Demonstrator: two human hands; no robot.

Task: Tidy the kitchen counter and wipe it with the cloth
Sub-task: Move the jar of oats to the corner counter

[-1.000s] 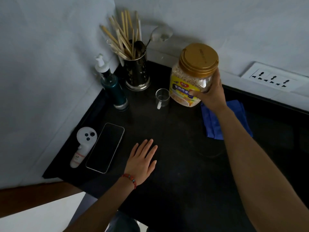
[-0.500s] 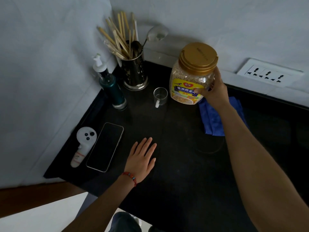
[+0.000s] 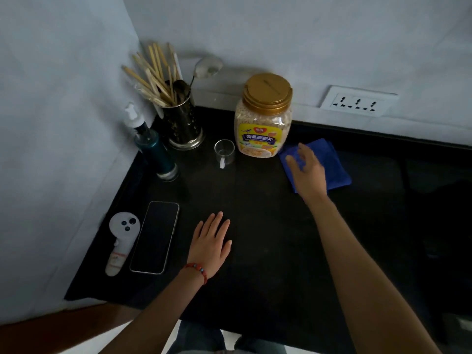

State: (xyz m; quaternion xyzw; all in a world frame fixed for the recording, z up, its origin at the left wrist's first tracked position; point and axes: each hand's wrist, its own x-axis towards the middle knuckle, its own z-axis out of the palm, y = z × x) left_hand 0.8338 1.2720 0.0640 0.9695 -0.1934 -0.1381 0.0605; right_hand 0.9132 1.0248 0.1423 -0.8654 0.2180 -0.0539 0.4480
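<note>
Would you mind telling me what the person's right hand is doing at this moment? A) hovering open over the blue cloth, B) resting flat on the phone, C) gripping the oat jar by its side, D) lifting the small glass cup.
A: the right hand is open with fingers spread above the blue cloth, while the oat jar stands free on the counter beside it.

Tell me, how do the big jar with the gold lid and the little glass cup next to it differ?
The jar is tall and wide; the glass cup beside it is short and small. The jar is closed with a gold lid, while the cup is open-topped. The jar is full of pale flakes and carries a yellow label; the cup looks empty and plain, with a small handle. Both are see-through and stand upright on the black counter.
</note>
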